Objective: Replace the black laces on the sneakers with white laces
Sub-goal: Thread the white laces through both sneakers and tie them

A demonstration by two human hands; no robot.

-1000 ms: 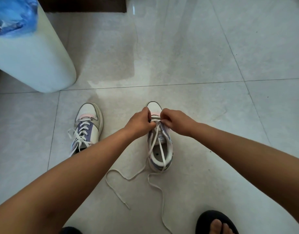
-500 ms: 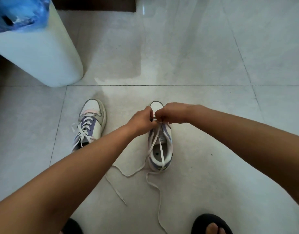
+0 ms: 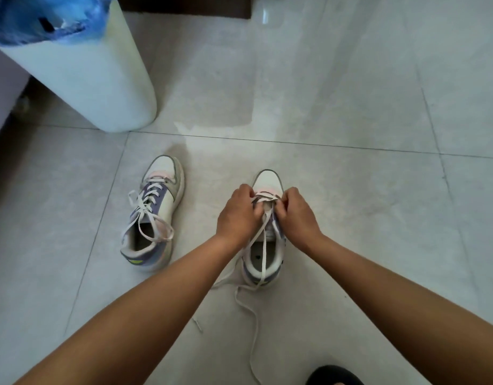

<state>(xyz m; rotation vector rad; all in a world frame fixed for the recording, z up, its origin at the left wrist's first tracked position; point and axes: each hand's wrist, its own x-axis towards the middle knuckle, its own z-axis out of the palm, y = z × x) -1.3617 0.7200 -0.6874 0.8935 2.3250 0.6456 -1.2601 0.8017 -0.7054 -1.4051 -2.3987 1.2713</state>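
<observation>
Head view, near to far. A black sandal (image 3: 334, 375) shows at the lower edge; ahead of it the two loose ends of the white lace (image 3: 263, 254) trail over the tiled floor (image 3: 351, 190) from the heel of the right-hand sneaker (image 3: 263, 262), run up across its open collar and converge between the hands at the lowest eyelet rows. This sneaker's long axis points straight away from the person, heel nearest and toe cap farthest, so the unlaced eyelets lie on the near side of the fingers, toward the wrists. The left hand (image 3: 235, 218) and right hand (image 3: 298, 218) flank the tongue on either side, about equally near, fingers curled and pinching the lace at the forward eyelets; the exact pinch points are hidden. To the left, apart, the second sneaker (image 3: 153, 212) is laced in white with its ends hanging loose. No black lace is visible. Farthest, a white bin (image 3: 95, 79) lined with a blue bag.
</observation>
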